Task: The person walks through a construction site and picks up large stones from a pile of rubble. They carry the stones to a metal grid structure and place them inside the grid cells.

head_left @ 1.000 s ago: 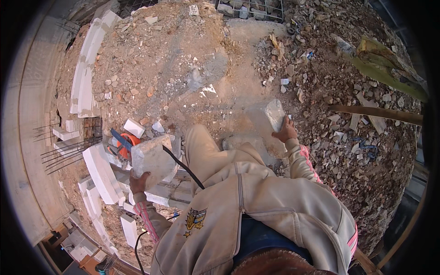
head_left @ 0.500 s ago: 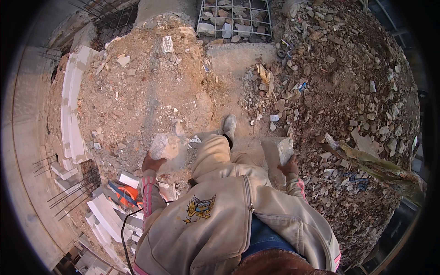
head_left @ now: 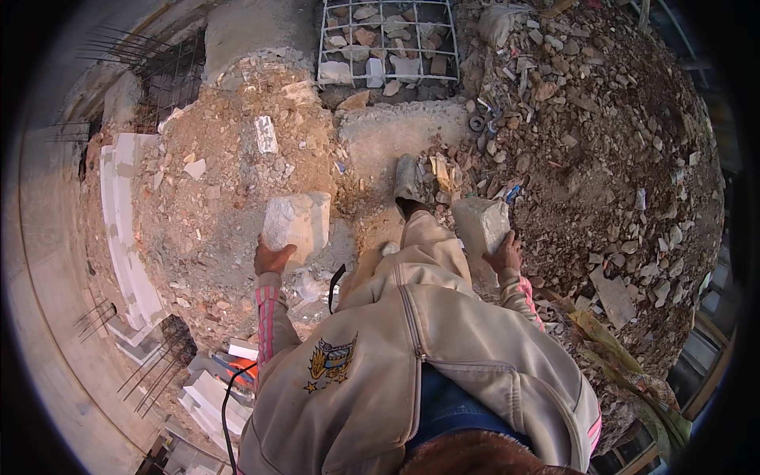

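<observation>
My left hand (head_left: pixel 273 257) grips the near end of a pale, chipped block piece (head_left: pixel 297 221), held out over the rubble heap. In my right hand (head_left: pixel 505 255) is a second whitish block chunk (head_left: pixel 480 223), carried at my right side. My dusty shoe (head_left: pixel 408 179) steps forward on a grey concrete patch (head_left: pixel 400 131) between the two chunks. A beige jacket with pink striped cuffs covers my arms and body.
A wire mesh cage (head_left: pixel 385 43) holding broken block pieces stands straight ahead. Brown rubble mound (head_left: pixel 229 158) on the left, stony debris slope (head_left: pixel 617 158) on the right. White blocks (head_left: pixel 123 214) line the left edge, with rebar (head_left: pixel 154 380) and an orange tool (head_left: pixel 237 370) behind.
I have walked forward with both chunks: the mesh cage has come closer, and the white blocks and orange tool have dropped back to my lower left.
</observation>
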The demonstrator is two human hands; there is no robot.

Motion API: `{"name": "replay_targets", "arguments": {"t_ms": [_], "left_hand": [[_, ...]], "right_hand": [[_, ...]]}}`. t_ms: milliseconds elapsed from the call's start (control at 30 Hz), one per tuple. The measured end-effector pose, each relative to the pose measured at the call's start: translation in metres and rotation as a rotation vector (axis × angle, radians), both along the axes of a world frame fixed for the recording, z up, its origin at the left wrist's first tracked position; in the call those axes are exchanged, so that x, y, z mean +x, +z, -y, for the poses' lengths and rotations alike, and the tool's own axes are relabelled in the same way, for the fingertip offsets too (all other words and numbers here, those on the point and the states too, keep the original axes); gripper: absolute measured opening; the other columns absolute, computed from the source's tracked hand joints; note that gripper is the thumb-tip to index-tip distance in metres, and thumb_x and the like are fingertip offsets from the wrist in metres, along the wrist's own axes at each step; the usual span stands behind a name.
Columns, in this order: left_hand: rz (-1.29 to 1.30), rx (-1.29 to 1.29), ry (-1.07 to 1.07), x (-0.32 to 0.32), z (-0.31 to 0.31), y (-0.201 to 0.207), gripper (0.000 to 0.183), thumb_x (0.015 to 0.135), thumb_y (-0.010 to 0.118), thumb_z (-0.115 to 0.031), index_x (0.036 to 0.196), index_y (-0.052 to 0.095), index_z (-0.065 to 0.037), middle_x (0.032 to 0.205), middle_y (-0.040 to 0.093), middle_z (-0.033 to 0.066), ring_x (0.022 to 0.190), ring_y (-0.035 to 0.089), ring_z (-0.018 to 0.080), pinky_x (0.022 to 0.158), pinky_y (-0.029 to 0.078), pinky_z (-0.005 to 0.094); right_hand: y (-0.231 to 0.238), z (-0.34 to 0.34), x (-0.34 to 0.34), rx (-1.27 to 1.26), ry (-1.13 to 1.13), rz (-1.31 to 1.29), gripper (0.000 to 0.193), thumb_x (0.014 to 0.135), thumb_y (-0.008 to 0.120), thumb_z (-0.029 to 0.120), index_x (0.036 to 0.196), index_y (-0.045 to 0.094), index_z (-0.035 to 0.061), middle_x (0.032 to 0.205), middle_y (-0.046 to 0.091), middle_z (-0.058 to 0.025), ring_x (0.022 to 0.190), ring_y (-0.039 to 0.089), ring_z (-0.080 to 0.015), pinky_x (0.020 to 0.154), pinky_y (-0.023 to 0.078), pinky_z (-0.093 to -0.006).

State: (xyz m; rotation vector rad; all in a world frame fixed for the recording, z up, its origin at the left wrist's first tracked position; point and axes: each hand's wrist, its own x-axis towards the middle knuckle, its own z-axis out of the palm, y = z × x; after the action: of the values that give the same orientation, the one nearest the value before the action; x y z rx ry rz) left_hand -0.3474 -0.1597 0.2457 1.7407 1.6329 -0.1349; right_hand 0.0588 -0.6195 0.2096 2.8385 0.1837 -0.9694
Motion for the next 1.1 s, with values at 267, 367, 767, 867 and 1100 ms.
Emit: {"name": "replay_targets", "arguments": {"t_ms": [267,367,767,867,1100], "left_hand": [[-0.222,0.073,0.072,0.102,-0.068,0.007,0.108,0.053,0.088,-0.038,0.145,0.038,-0.008,0.132,0.054,0.0235,0.122,0.053,0.0380,0.104,0.043,0.0439],[-0.314,0.057,0.079,0.137,-0.093,0.004,0.110,0.053,0.087,-0.040,0.146,0.037,-0.009,0.132,0.054,0.0232,0.122,0.052,0.0390,0.104,0.043,0.0446],[-0.334,-0.007,0.063,0.282,-0.214,-0.121,0.111,0.053,0.082,-0.043,0.148,0.033,-0.013,0.135,0.052,0.0190,0.124,0.049,0.0389,0.105,0.040,0.0459],[-0.354,-0.013,0.130,0.325,-0.242,-0.164,0.108,0.055,0.080,-0.042,0.148,0.034,-0.012,0.135,0.051,0.0186,0.124,0.048,0.0387,0.105,0.039,0.0469],[-0.119,0.084,0.344,0.405,-0.270,-0.299,0.102,0.061,0.081,-0.028,0.146,0.032,0.002,0.134,0.051,0.0235,0.123,0.050,0.0365,0.104,0.041,0.0433]], "right_hand": [[-0.028,-0.180,0.173,0.085,0.244,0.049,0.120,0.058,0.083,0.040,0.151,0.015,0.0086,0.137,0.043,-0.0190,0.128,0.043,-0.0400,0.105,0.037,-0.0513],[-0.032,-0.249,0.224,0.083,0.331,0.042,0.120,0.058,0.082,0.040,0.152,0.015,0.0080,0.139,0.041,-0.0172,0.129,0.041,-0.0387,0.106,0.035,-0.0500],[-0.138,-0.491,0.351,0.126,0.754,0.100,0.114,0.058,0.081,0.041,0.150,0.023,0.0072,0.132,0.045,-0.0177,0.125,0.044,-0.0353,0.105,0.036,-0.0472],[-0.202,-0.544,0.370,0.112,0.819,0.066,0.114,0.057,0.082,0.040,0.150,0.024,0.0087,0.133,0.045,-0.0171,0.125,0.044,-0.0367,0.106,0.034,-0.0473],[-0.401,-0.649,0.397,0.152,1.048,0.083,0.112,0.058,0.081,0.040,0.150,0.025,0.0093,0.130,0.044,-0.0158,0.122,0.043,-0.0359,0.103,0.034,-0.0502]]}}
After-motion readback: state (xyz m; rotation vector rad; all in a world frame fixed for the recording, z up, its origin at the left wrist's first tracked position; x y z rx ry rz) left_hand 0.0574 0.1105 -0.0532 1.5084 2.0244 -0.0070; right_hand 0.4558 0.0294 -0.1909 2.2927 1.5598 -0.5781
